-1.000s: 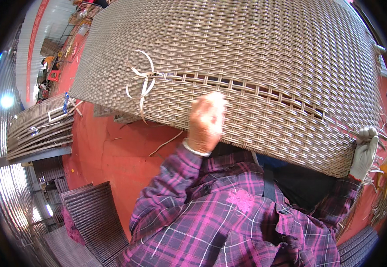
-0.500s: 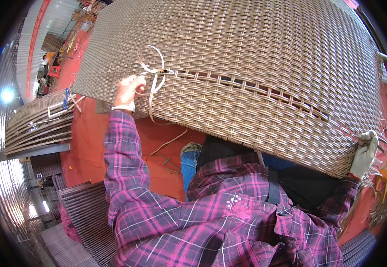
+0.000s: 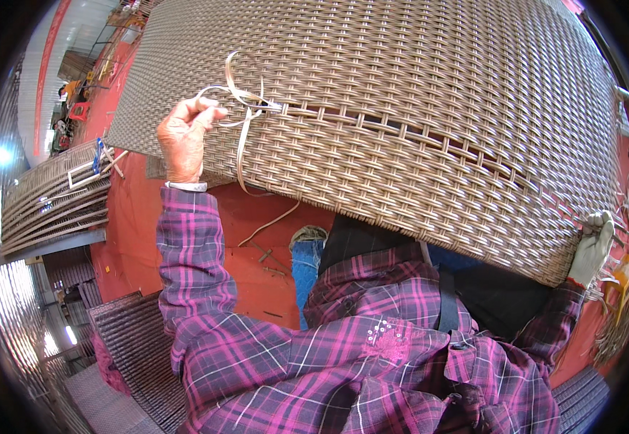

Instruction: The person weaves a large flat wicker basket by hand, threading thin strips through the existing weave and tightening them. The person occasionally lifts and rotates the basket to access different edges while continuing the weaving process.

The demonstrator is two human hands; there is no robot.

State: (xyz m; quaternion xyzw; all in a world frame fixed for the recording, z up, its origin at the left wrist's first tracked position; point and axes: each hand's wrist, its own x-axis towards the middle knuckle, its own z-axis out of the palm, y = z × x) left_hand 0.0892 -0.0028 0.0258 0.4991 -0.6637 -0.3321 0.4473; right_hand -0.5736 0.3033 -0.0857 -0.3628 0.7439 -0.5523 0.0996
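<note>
A large brown woven wicker panel (image 3: 401, 65) lies across in front of me. A narrow open slit (image 3: 430, 141) runs through its weave from the middle to the lower right. My left hand (image 3: 188, 137), bare, pinches a pale flat rattan strip (image 3: 242, 141). The strip curls in loops above the panel, by a shiny metal tip (image 3: 274, 106) at the slit's left end. At the panel's right edge my right hand (image 3: 593, 249), in a pale glove, is closed around a thin metal rod (image 3: 624, 228). The rod's length inside the weave is mostly hidden.
Curved woven pieces (image 3: 57, 192) are stacked at the left. Below them is a dark ribbed woven panel (image 3: 137, 347). Loose strips (image 3: 271, 223) lie on the red floor (image 3: 148, 246). A yellow object (image 3: 624, 278) and a bundle of strips (image 3: 615, 333) are at the right.
My left hand has moved left and slightly up, drawing the strip's loops up with it. My right hand has stayed almost in place at the rod.
</note>
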